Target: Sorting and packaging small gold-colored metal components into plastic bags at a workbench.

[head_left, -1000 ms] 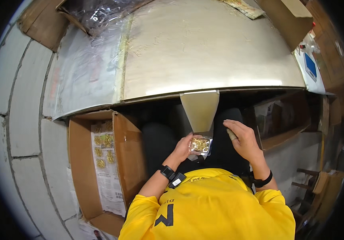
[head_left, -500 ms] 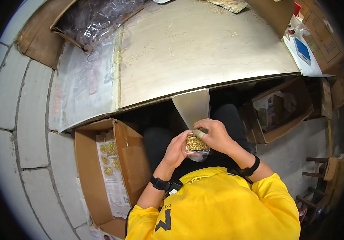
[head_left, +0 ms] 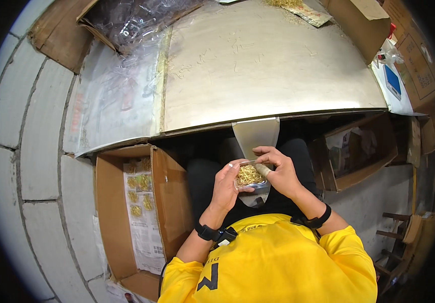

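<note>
Over my lap is a small clear plastic box filled with gold-coloured, thin wire-like pieces. My left hand grips it from the left side, thumb along the near-left rim and fingers beneath. At the far right corner, my right hand pinches the box edge between thumb and fingers; a pale wrap covers that thumb. Whether the box's lid is shut cannot be made out. Just beyond the hands, a pale chute slopes down from the table edge toward them.
A metal-topped table spans the front, with scattered gold bits and a gold pile at its far side. Clear plastic boxes fill a carton at far left. A cardboard box with filled packs stands left; another carton is right. A blue-topped scale lies far right.
The box has tilted a little and more of its rim shows. My right fingers have shifted from over its top to its far right corner. The whole view has shifted slightly.
</note>
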Available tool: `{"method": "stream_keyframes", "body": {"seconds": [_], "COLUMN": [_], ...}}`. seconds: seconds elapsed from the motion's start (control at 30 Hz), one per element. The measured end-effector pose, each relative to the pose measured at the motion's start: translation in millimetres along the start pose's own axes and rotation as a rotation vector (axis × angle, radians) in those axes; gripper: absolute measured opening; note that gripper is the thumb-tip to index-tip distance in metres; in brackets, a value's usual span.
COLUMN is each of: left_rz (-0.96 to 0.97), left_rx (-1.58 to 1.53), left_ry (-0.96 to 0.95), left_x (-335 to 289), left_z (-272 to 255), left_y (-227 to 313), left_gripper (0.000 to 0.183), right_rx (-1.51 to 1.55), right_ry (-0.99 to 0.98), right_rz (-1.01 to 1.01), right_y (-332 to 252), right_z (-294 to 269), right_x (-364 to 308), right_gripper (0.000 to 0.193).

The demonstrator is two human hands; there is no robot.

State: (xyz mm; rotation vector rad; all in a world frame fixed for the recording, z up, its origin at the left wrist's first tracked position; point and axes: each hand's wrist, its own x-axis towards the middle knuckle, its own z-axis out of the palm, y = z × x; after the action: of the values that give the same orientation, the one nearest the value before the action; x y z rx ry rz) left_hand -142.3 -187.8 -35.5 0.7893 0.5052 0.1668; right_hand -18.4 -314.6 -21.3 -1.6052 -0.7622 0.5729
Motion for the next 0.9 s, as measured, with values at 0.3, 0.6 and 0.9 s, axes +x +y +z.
{"method": "stream_keyframes", "body": {"seconds": [0.3,0.6,0.9], "left_rz": [0.098,0.174,0.111], "left_rx": [-0.119,-0.069,-0.092], "left_ry": [0.026,0.065,0.006], "left_x": [8.2,7.1,1.6], "left_z": [-1.1,6.3,-1.1], "left_y": [3.5,8.7,11.4], "left_gripper": [0.038,0.037,0.037], "right_rx": [-0.517,-0.683,-0.471], "right_ry": [0.041,-0.181,-0.016], "right_rz": [-0.542,-0.797,-0.578], "right_y": [-33.5,-21.4,-31.7], "right_z": [-4.8,16.2,5.3], "right_x": [3.9,0.9,8.5], "right_gripper": [0.020,0.026,0.026]}}
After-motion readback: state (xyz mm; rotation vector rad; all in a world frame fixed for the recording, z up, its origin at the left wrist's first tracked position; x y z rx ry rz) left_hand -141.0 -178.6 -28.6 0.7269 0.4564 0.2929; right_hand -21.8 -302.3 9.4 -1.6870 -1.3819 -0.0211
